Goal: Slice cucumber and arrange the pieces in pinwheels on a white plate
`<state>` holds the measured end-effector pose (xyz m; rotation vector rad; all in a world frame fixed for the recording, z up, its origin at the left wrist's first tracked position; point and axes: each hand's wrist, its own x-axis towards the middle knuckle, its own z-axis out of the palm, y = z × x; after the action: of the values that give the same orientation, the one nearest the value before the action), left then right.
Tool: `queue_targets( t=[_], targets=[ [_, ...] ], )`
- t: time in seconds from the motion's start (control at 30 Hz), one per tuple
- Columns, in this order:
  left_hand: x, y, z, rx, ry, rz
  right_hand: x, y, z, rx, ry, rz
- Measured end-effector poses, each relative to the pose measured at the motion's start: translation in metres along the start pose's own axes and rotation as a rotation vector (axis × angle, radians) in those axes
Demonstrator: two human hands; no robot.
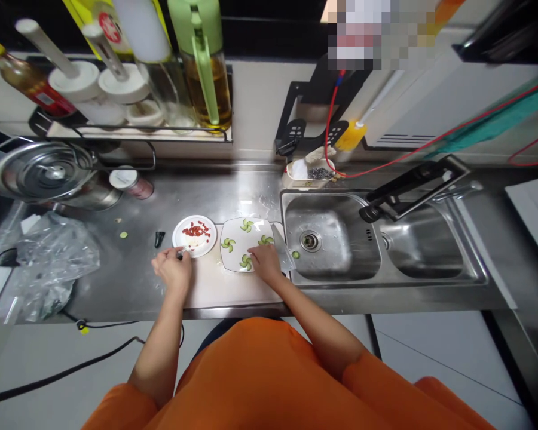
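A square white plate (231, 229) carries several fan-shaped groups of green cucumber slices (246, 225) near its sides. My right hand (266, 261) reaches over its right part, fingertips bent together close to the plate; whatever they pinch is too small to tell. Left of it lies a round white plate (177, 232) with small red pieces, which look like goji berries (197, 229), and some pale bits. At its lower left edge my left hand (174, 269) is closed, with a small dark thing showing at its fingertips. A pale cutting board (206, 291) lies under the plates.
A knife blade (283, 246) lies between the square plate and the sink (332, 239). Left are a dark stub (159, 239), a cucumber slice (124, 235), a can (132, 183), a lidded pot (49, 173) and plastic bags (56, 251). A seasoning rack (138, 132) hangs above.
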<state>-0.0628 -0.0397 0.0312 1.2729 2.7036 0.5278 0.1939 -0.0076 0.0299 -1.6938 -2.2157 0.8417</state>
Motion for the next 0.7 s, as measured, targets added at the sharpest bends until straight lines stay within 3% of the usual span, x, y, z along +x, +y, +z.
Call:
queue_targets(
  t=[0.33, 0.7],
  targets=[
    [0.002, 0.002, 0.009, 0.088, -0.128, 0.072, -0.016, 0.005, -0.002, -0.025, 0.014, -0.012],
    [0.013, -0.002, 0.015, 0.046, -0.154, 0.061, -0.016, 0.001, -0.004, -0.035, -0.020, -0.020]
  ],
)
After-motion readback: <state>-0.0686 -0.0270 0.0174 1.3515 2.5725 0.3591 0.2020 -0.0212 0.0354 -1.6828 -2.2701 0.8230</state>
